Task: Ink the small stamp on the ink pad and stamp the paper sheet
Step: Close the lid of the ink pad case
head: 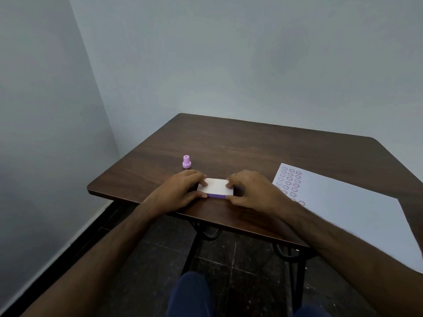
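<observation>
Hands meet on the ink pad (215,188) near the front edge of the tabletop (251,145): left hand (180,191) and right hand (249,191) each pinch an end of its closed white lid. Small stamp (186,162) stands upright just behind the left hand, untouched. Paper sheet (343,211) lies to the right, bearing rows of purple prints

Bare room: plain walls (229,53), folding table (251,145)

The pink stamp (186,162) stood upright near the table's left edge, just behind the pad (215,189). The pad, a flat purple box with its white lid closed, lay near the front edge. The white sheet (348,207) lay flat at right, rows of purple prints filling its far left corner
</observation>
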`<state>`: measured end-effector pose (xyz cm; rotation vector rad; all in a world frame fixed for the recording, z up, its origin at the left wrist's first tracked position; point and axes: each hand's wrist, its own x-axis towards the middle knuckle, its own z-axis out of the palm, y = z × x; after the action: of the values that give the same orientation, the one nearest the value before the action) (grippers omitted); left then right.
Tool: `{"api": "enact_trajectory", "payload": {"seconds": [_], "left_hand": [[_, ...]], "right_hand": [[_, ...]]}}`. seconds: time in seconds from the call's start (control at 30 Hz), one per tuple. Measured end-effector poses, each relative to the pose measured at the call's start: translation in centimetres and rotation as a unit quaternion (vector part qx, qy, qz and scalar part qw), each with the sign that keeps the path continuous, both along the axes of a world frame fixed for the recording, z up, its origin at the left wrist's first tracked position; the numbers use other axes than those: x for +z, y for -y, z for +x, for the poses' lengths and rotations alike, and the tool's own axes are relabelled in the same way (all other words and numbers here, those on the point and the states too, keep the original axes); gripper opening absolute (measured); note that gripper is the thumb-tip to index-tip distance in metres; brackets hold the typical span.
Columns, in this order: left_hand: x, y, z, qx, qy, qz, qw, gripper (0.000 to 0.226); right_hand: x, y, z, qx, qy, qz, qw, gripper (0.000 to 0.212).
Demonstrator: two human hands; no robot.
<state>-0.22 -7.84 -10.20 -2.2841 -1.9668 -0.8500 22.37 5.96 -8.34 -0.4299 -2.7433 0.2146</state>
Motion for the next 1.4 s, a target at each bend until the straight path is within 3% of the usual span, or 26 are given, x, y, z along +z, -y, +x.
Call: {"api": "enact_trajectory", "payload": {"seconds": [0.37,0.5,0.63,0.87,1.0,1.2,1.4], "left_hand": [[-0.2,-0.5,-0.5,0.058,-0.004,-0.009,0.998,0.030],[0.7,-0.6,1.2,0.072,-0.054,0.031,0.995,0.038],[1.7,-2.7,6.3,0.017,-0.038,0.053,0.998,0.028],[2.8,-7.7,19.8,-0.133,-0.081,-0.044,0.987,0.041],[2.3,-8.9,25.0,-0.173,-0.154,-0.111,0.966,0.053],[1.9,-10.1,23.7,-0.141,-0.169,-0.141,0.965,0.055],[2.0,-14.3,19.8,-0.031,-0.201,-0.165,0.965,0.061]], "right_hand": [[0.4,-0.7,-1.8,-0.018,0.005,-0.044,0.999,0.035],[1.9,-1.5,0.4,-0.031,-0.068,-0.132,0.988,0.039],[3.3,-3.5,6.1,-0.069,-0.062,-0.148,0.985,0.033],[3.0,-6.4,18.2,-0.205,0.044,-0.084,0.974,0.025],[2.1,-6.9,23.0,-0.211,0.083,-0.101,0.969,0.026],[-0.1,-7.2,23.3,-0.217,0.101,-0.090,0.967,0.039],[-0.5,-9.0,19.2,-0.287,0.157,-0.024,0.945,0.051]]}}
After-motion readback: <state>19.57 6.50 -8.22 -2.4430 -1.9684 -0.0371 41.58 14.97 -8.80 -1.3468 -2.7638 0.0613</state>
